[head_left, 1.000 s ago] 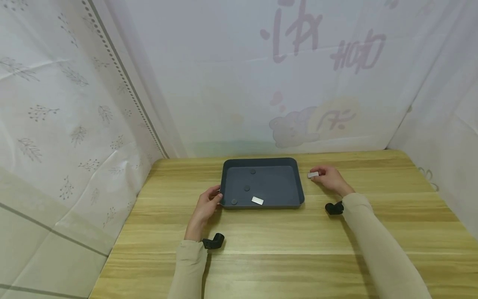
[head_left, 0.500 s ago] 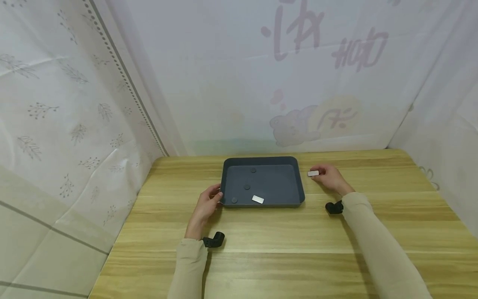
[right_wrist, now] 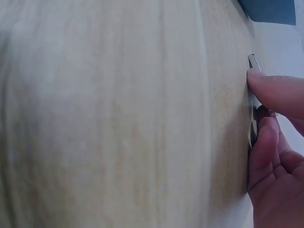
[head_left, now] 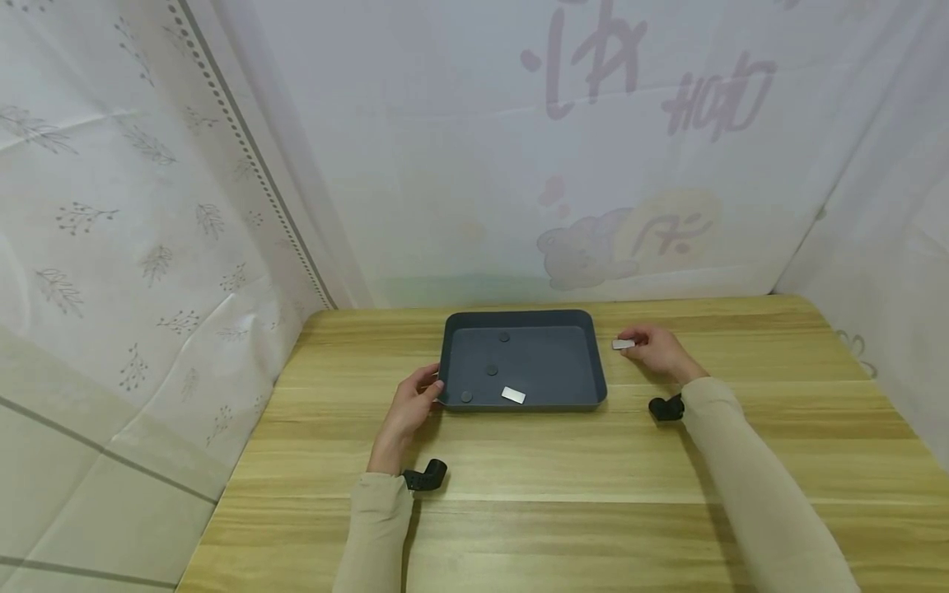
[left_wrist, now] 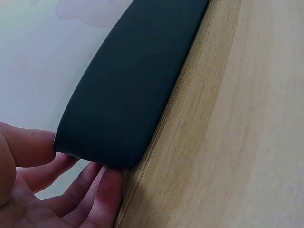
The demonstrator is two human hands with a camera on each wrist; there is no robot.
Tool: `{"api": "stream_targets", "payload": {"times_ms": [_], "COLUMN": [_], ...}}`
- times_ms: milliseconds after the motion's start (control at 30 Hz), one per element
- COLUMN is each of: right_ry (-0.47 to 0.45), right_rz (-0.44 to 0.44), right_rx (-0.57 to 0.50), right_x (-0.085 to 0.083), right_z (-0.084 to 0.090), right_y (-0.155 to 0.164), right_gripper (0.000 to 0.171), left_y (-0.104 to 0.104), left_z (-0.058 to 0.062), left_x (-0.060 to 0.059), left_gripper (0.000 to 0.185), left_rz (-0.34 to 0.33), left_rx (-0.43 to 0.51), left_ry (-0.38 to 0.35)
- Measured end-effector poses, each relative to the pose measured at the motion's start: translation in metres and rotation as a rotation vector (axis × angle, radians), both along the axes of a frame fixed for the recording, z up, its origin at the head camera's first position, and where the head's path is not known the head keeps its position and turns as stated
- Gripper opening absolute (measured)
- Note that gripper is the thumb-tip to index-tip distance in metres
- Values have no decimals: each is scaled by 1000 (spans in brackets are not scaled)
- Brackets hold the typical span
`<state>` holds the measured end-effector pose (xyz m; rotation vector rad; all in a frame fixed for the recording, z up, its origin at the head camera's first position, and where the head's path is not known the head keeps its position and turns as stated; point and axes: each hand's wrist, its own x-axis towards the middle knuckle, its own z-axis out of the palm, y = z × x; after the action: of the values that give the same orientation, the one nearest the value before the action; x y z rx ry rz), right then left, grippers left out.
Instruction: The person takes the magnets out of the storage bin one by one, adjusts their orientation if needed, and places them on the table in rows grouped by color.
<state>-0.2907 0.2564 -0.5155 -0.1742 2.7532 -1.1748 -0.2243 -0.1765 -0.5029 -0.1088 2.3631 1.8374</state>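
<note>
A dark grey rectangular tray stands near the table's far edge. My left hand holds its near left corner, thumb at the rim and fingers against the outer wall. Inside lie three dark round discs, one at the back, one mid-left and one in the near left corner, plus a small silver rectangular plate. Right of the tray, my right hand pinches a similar silver plate between thumb and fingers, low over the table. The right wrist view shows its edge; the fingers hide much of it.
The wooden table extends in front of and beside the tray. A pale printed curtain hangs behind the table, with more patterned cloth at the left. A black camera mount sits on each wrist.
The silver plate in my right hand tilts slightly between frames, while that hand stays almost in place. My left hand and the tray keep their positions; the view shifts a little.
</note>
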Motion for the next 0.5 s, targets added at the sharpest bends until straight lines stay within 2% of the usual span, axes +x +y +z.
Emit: {"api": "stream_targets", "payload": {"times_ms": [500], "right_ry": [16], "right_rz": [22], "right_rx": [36], "right_x": [-1], "right_z": [1], "right_y": [-1], "right_gripper": [31], "left_y": [0], "left_z": [-2], "left_x": [-2], "left_gripper": [41], "left_rz": [22], "left_rx": [-9], "left_ry": [-13]}}
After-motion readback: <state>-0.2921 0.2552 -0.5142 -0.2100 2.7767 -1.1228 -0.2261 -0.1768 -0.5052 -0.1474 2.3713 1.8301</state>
